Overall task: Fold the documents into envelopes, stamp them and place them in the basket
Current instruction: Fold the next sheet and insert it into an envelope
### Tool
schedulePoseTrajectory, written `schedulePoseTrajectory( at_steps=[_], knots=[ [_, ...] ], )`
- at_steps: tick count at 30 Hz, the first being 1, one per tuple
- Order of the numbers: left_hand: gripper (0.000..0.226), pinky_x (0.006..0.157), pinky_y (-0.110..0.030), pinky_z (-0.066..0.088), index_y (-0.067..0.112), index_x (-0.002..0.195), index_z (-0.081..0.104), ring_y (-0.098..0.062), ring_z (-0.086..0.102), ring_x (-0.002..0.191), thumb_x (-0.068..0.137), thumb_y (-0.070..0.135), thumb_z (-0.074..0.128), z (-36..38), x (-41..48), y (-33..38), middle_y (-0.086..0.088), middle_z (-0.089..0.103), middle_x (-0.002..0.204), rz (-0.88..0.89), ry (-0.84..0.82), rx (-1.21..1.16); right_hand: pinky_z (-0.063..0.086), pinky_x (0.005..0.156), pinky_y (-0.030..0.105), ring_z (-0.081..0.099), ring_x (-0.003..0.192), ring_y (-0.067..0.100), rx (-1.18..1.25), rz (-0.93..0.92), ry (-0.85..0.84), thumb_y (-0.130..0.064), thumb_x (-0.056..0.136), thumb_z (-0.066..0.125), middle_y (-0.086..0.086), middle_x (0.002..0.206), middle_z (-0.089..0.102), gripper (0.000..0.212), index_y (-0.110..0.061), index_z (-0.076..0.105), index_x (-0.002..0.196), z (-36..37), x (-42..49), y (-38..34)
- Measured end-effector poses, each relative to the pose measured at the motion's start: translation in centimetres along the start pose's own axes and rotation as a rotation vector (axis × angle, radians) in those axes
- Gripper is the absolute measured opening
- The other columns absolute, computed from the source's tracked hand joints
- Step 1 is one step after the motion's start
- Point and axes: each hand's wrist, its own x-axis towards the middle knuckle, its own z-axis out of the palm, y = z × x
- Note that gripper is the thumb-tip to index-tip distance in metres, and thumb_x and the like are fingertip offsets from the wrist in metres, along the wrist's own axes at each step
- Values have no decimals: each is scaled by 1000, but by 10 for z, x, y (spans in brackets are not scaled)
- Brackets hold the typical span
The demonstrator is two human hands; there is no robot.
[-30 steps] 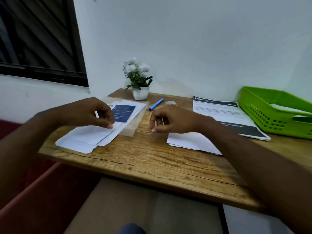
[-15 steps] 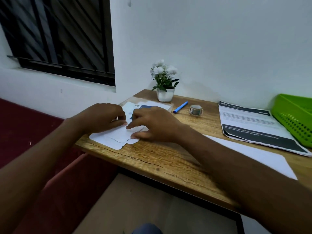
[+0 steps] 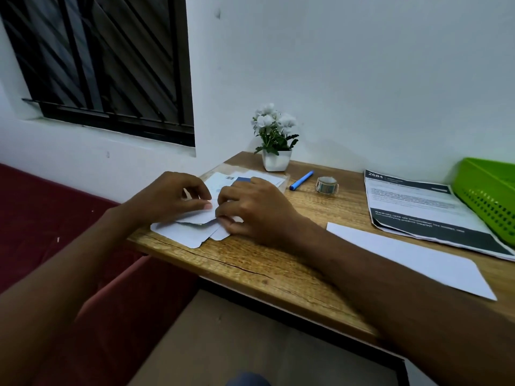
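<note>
Pinching the lifted edge of the top envelope (image 3: 199, 218) between thumb and forefinger, the left hand (image 3: 170, 199) sits over a small stack of white envelopes (image 3: 184, 232) at the near-left corner of the wooden table (image 3: 250, 266). The right hand (image 3: 256, 211) meets it from the other side. Its fingers are curled and its thumb is tucked against the same envelope, so both hands grip it and almost touch.

Just behind the knuckles lies a clear pack of stationery with a barcode label (image 3: 223, 180). Beyond the right hand are a blue pen (image 3: 301, 180) and a roll of patterned tape (image 3: 326, 185). A potted white-flowered plant (image 3: 274, 140) stands farther back against the wall.

A folded white sheet (image 3: 404, 254) lies flat beside the right forearm. Farther right are the printed documents (image 3: 412, 207) with dark bands. The green plastic basket (image 3: 487, 196) is just beside them, well apart from both hands.
</note>
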Motion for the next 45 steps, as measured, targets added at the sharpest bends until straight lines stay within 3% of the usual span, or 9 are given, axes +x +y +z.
schedulePoseTrajectory(
  at_steps=[8,13,16,23,26,29,35,38,45],
  knots=[
    [17,62,-10,42,15,83,75,1,59,64,89,26,63,1,-12,10,5,72,75,-117,164,-363,37,56,24,51,60,6,172,335,108,-25,73,68,-11,71,66,3,-26,69,76,-4,-8,-2],
    [53,73,-27,45,16,87,77,-23,64,82,81,63,53,3,-21,4,-10,72,87,-83,190,-516,44,55,21,51,59,0,296,536,180,-26,72,70,-21,64,57,5,-28,69,77,-10,-12,-6],
    [65,65,-25,42,14,91,76,-16,58,73,69,73,62,2,-24,6,-11,69,79,-49,168,-588,52,60,28,61,63,3,418,646,223,-25,74,71,-19,65,61,4,-27,68,78,-11,-12,-6],
    [25,71,-19,51,18,98,76,-15,69,90,74,25,73,4,-27,14,0,75,98,-123,116,-531,55,64,35,64,69,7,619,745,279,-24,73,67,-12,70,67,4,-25,69,77,-12,-14,-5],
    [22,66,-12,48,34,78,77,-1,68,77,78,13,70,3,-29,20,12,75,81,-96,228,-605,54,63,33,63,68,8,672,679,289,-18,77,70,-14,73,66,10,-22,67,86,-20,-14,-7],
    [10,67,-16,51,24,77,77,-7,69,79,74,17,70,6,-33,27,3,76,82,-142,289,-732,54,62,37,63,66,10,637,612,246,-19,81,72,-18,75,63,24,-33,61,97,-33,-15,-12],
    [15,71,-15,52,16,83,75,-6,69,79,69,20,70,18,-32,62,8,75,79,-50,445,-853,49,58,42,57,60,12,607,544,165,-38,93,60,-11,72,59,13,-27,64,98,-60,-17,-27],
    [17,70,-18,53,14,88,71,-5,67,79,72,20,70,22,-20,89,10,75,80,-17,536,-868,41,49,45,52,52,20,643,572,235,-31,98,51,6,62,54,28,-13,60,79,-78,-22,-26],
    [9,57,-16,43,22,84,62,-1,55,66,88,30,64,29,26,151,11,62,71,73,845,-722,39,37,31,66,48,27,809,757,432,-20,101,49,16,63,56,27,-5,63,85,-135,-43,-11]
  ],
)
